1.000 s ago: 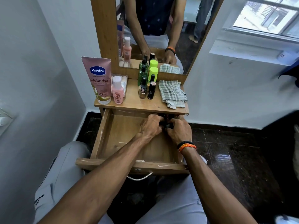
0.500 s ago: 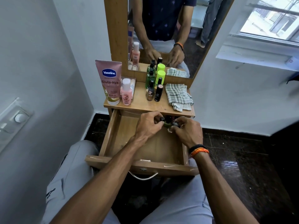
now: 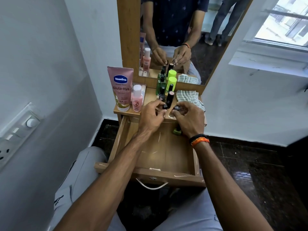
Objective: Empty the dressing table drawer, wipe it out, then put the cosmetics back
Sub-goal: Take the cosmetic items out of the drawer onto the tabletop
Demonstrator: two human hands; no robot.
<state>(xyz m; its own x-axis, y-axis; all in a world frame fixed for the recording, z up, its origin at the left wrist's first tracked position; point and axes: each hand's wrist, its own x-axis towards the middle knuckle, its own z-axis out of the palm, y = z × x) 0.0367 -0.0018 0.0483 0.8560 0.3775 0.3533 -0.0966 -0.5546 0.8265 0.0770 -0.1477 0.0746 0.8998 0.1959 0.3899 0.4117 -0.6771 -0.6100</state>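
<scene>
Two hands over an open drawer (image 3: 155, 155), nearly bare — one green bottle (image 3: 177, 131) at its back right corner. On the bench (image 3: 150, 97): Vaseline tube (image 3: 120, 88), checked cloth (image 3: 187, 97), pink bottle (image 3: 137, 98). Left hand (image 3: 150, 118) grip pinching a small black bottle (image 3: 165, 106); right hand (image 3: 190, 120) grip pinching a small dark round-capped bottle (image 3: 176, 108).

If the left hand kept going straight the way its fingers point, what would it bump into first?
Likely the black tube with the pale cap, standing on the tabletop just past the left hand, which already pinches a small black item. Depth is hard to judge; the dark bottle beside it could come first.
</scene>
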